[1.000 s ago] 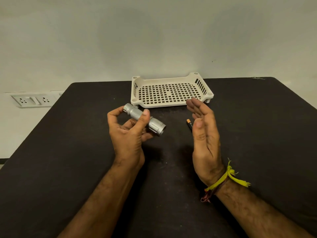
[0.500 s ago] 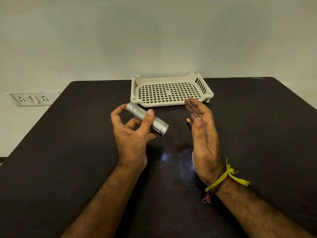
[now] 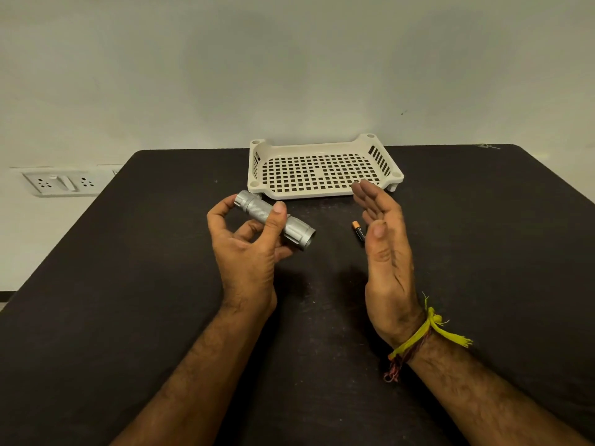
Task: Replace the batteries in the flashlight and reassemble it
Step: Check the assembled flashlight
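A yellow and red thread band [image 3: 418, 339] is worn at the wrist of the right hand [image 3: 386, 252], which is held edge-up above the black table [image 3: 128, 317] with its fingers [image 3: 370, 201] stretched out flat and nothing gripped. The silver knurled metal flashlight [image 3: 273, 218] is held above the table in the left hand [image 3: 248, 249], with the thumb pressed over its barrel and the curled fingers beneath it, the lens end pointed to the right. A small black battery with an orange end [image 3: 359, 231] is seen lying on the table just beside the right hand's thumb. Farther back, a cream perforated plastic tray [image 3: 322, 191] is set on the table, empty.
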